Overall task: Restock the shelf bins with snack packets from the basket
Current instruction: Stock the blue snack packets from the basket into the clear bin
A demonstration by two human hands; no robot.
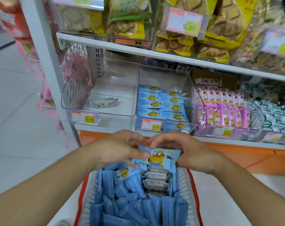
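Note:
Both hands hold a stack of blue snack packets printed with a yellow cartoon figure, just above the basket. My left hand grips the stack's left end with the thumb on top. My right hand grips its right end. Below them the white basket with a red rim is full of blue packets and a few grey-white ones. On the shelf ahead, a clear bin holds more of the same blue packets.
Left of that bin, another clear bin holds a single small packet. To the right are bins of pink packets and dark green-white ones. An upper shelf carries yellow snack bags. The white upright post stands left.

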